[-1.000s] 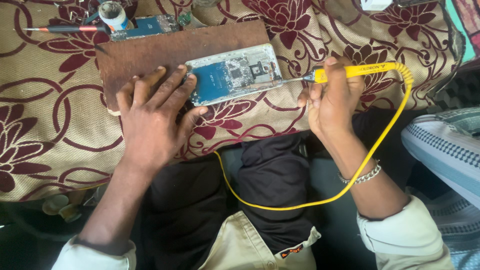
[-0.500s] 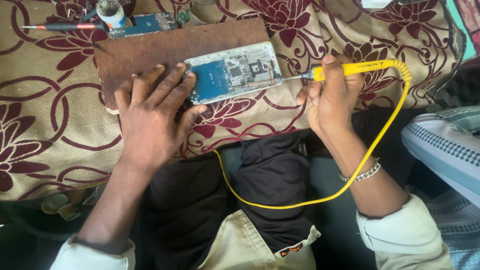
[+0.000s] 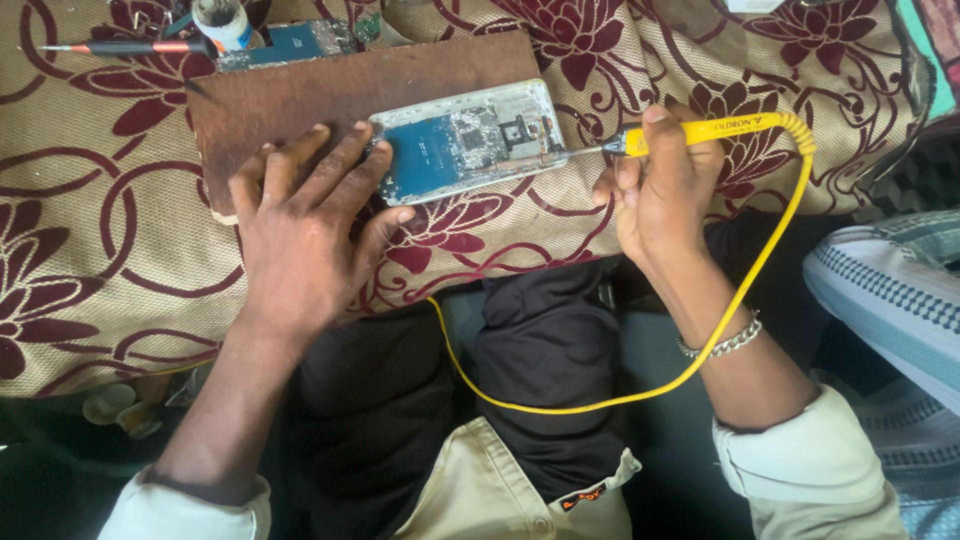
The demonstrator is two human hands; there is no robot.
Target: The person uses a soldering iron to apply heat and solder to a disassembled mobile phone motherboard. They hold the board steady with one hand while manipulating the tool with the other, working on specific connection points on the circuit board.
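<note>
Head view looks straight down on a lap covered by a beige cloth [image 3: 90, 250] with maroon flowers. At the middle, toward 12 o'clock, a brown wooden board [image 3: 330, 95] lies on the cloth, and an opened phone [image 3: 465, 140] with its circuit board bare rests on the board's right part, its right end reaching past the board's edge. The left hand [image 3: 300, 225] lies flat with fingers spread wide, fingertips pressing the phone's left end at about 10 o'clock from the frame's centre; it grips nothing. The right hand [image 3: 665, 190], at 2 o'clock, is closed around a yellow soldering iron [image 3: 700, 130], whose metal tip touches the phone's right edge. The iron's yellow cord [image 3: 600, 400] loops from the handle's right end down past the wrist, which wears a metal bracelet [image 3: 725, 343], and across the dark trousers toward 6 o'clock. At 11 o'clock, beyond the board, lie a red-handled screwdriver [image 3: 120, 47] and a small white bottle [image 3: 222, 20].
</note>
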